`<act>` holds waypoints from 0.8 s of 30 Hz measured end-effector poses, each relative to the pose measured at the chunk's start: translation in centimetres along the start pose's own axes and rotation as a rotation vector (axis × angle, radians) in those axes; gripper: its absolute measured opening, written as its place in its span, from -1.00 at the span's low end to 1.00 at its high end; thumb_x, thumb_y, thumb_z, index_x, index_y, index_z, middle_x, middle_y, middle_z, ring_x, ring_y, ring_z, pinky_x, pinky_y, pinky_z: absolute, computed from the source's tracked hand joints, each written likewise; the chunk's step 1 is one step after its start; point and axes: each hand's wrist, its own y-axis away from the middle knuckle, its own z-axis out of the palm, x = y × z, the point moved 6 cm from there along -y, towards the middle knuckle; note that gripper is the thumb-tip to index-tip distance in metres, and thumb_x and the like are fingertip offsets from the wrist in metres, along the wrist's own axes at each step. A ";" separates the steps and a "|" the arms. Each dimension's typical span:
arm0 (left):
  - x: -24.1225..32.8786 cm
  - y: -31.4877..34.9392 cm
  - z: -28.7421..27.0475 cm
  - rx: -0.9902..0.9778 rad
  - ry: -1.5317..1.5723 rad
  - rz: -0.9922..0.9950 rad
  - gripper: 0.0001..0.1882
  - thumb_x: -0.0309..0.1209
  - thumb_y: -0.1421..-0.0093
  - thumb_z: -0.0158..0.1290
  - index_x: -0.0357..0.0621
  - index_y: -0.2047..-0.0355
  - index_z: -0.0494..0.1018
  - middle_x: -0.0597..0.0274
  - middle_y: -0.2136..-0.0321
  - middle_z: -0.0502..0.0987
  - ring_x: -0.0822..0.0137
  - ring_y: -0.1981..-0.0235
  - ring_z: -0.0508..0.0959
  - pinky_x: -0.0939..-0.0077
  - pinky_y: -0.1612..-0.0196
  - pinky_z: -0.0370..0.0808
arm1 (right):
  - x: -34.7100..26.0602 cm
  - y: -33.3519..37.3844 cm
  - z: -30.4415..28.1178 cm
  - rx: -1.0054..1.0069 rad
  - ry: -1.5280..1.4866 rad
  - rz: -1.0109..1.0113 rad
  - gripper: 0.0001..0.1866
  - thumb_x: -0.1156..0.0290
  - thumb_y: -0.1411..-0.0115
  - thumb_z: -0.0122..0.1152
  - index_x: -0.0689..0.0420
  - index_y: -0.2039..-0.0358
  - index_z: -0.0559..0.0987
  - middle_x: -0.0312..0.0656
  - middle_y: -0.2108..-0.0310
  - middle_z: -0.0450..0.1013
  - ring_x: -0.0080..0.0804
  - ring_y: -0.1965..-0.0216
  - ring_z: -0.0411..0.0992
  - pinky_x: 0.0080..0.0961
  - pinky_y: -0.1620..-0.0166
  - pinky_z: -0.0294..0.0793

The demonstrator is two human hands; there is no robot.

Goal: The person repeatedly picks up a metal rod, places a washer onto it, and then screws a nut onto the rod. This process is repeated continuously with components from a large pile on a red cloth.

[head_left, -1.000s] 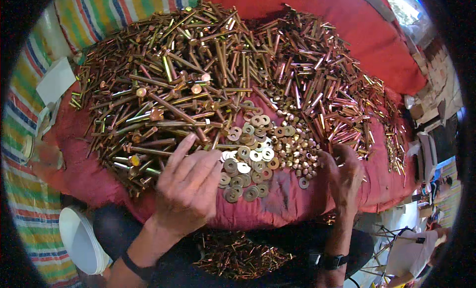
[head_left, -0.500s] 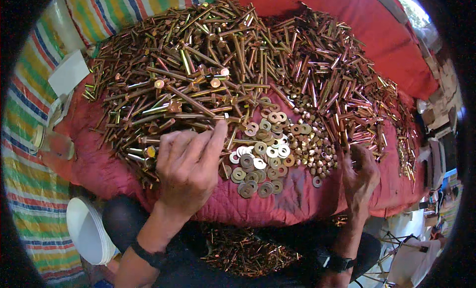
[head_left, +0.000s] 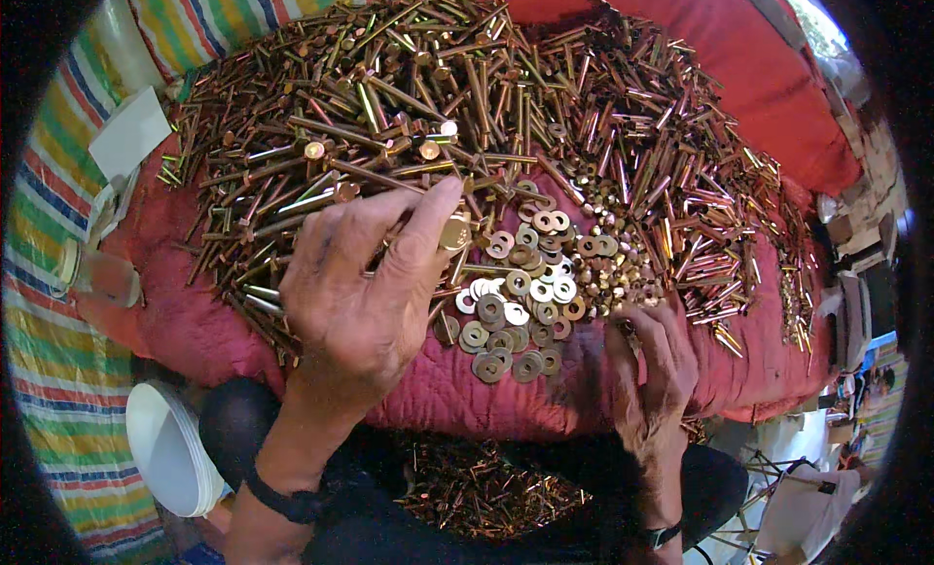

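At the front of the bolt pile (head_left: 370, 88), my left hand (head_left: 355, 283) is closed, thumb and fingers pinched around a bolt whose hexagonal head (head_left: 454, 233) shows beside the thumb. My right hand (head_left: 654, 370) has its fingers curled down at the near edge of the small brassy nuts (head_left: 605, 273). What its fingertips hold, if anything, is hidden. Between the hands lie loose flat washers (head_left: 526, 366), some silvery and some dull gold. Thin metal sleeves or tubes (head_left: 715, 259) are heaped beyond the right hand.
All this metal rests on a red padded cloth (head_left: 195, 341). More small metal parts (head_left: 491, 492) lie below its near edge. Stacked white tubs (head_left: 165, 448) stand at the left by my knee, with a clear jar (head_left: 107, 278) farther back. A folding chair (head_left: 808, 526) is at the lower right.
My right hand has come left and nearer, from the sleeves to the nuts. My left hand has turned and risen slightly, and a bolt head now shows by its thumb.
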 end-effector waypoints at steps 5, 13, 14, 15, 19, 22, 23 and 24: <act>-0.9 -0.4 0.3 -0.008 0.276 -0.138 -0.43 -0.64 -0.07 0.32 -0.16 -0.15 0.59 0.17 0.21 0.65 0.20 0.22 0.64 0.36 0.10 0.58 | -0.8 3.0 2.9 -0.184 -0.154 0.314 -0.74 0.41 -0.22 0.44 0.28 0.17 0.60 -0.08 0.40 0.56 -0.19 0.45 0.55 -0.30 0.33 0.56; -0.7 0.7 -0.4 -0.054 1.078 -0.972 -0.65 -0.44 -0.41 0.17 -0.27 -0.16 0.56 0.26 0.44 0.61 0.59 0.58 0.48 0.67 0.49 0.41 | -0.2 2.8 3.8 -0.196 -0.126 0.266 -0.69 0.48 -0.10 0.55 0.28 0.16 0.66 -0.05 0.30 0.60 -0.23 0.32 0.63 -0.37 0.27 0.60; -0.1 1.0 -0.1 -0.083 0.996 -0.997 -0.66 -0.45 -0.42 0.12 -0.34 -0.14 0.56 0.24 0.53 0.58 0.60 0.72 0.36 0.69 0.60 0.24 | -0.1 2.7 3.9 -0.199 -0.131 0.275 -0.70 0.48 -0.11 0.55 0.28 0.16 0.67 -0.05 0.29 0.60 -0.24 0.31 0.63 -0.37 0.26 0.60; 0.1 1.8 0.4 -0.145 1.067 -1.109 -0.66 -0.46 -0.40 0.10 -0.37 -0.12 0.56 0.21 0.54 0.58 0.57 0.74 0.34 0.68 0.64 0.22 | -0.1 2.6 3.9 -0.178 -0.124 0.273 -0.70 0.48 -0.11 0.54 0.28 0.17 0.67 -0.05 0.30 0.60 -0.23 0.31 0.63 -0.37 0.26 0.60; 1.4 4.6 2.0 -0.389 1.324 -1.340 -0.67 -0.49 -0.35 0.08 -0.47 -0.04 0.56 0.12 0.55 0.59 0.47 0.75 0.38 0.63 0.67 0.28 | 0.4 2.4 4.4 -0.194 -0.127 0.273 -0.75 0.46 -0.15 0.50 0.30 0.20 0.68 -0.11 0.35 0.60 -0.31 0.33 0.61 -0.42 0.26 0.58; 2.7 6.4 3.1 -0.490 1.408 -1.440 -0.72 -0.50 -0.33 0.10 -0.45 0.02 0.54 0.06 0.47 0.63 0.38 0.61 0.56 0.56 0.52 0.48 | 1.7 2.5 4.3 -0.168 -0.397 0.501 -0.81 0.46 -0.19 0.44 0.31 0.25 0.69 -0.22 0.40 0.60 -0.47 0.38 0.56 -0.51 0.30 0.53; 3.1 7.2 3.6 -0.522 1.407 -1.506 -0.74 -0.50 -0.33 0.11 -0.44 0.05 0.54 0.04 0.44 0.65 0.34 0.54 0.62 0.53 0.45 0.56 | 2.2 2.7 4.5 -0.172 -0.531 0.637 -0.83 0.46 -0.21 0.42 0.31 0.27 0.69 -0.26 0.42 0.60 -0.53 0.40 0.54 -0.54 0.32 0.50; 3.4 6.7 4.0 -0.459 1.522 -1.385 -0.78 -0.55 -0.31 0.14 -0.37 0.07 0.47 -0.06 0.27 0.67 0.17 0.26 0.74 0.36 0.13 0.69 | 2.8 3.1 4.2 -0.162 -0.582 0.796 -0.84 0.44 -0.24 0.37 0.30 0.32 0.69 -0.33 0.46 0.58 -0.65 0.42 0.47 -0.62 0.35 0.43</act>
